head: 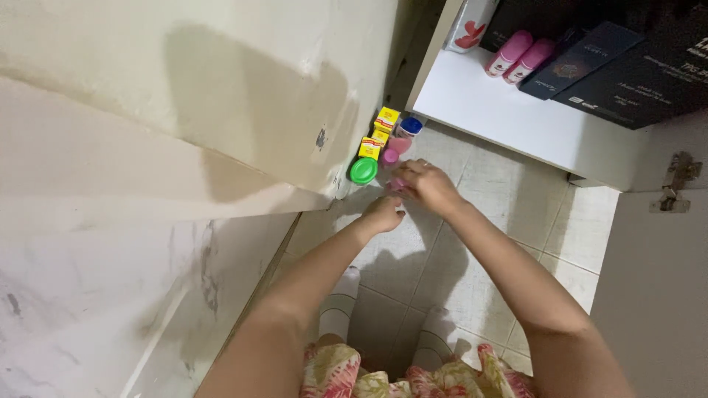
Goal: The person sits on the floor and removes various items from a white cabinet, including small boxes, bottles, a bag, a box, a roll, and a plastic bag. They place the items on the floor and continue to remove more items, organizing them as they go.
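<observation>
Down near the tiled floor [509, 199], the right hand [428, 186] curls its fingers around a small pink item [398, 183], pinching it at the fingertips; too little of the item shows to tell its shape. The left hand [382, 214] sits just beside it, loosely clenched, and whether it holds anything cannot be told.

Just beyond the hands, a row of small containers stands on the floor against the foot of a cream cabinet door [221, 88]: a round green lid [363, 171], a pink-capped bottle [389, 156], three little yellow boxes [378, 133] in a line, and a clear jar with a blue cap [409, 127].

Farther right, a smooth white shelf [501, 110] carries two rounded pink bottles [520, 56] lying side by side, with dark flat boxes [612, 66] next to them. Left of the arms runs a glossy marbled white surface [88, 295]. The floor tiles are pale and faintly mottled, with thin grout lines.
</observation>
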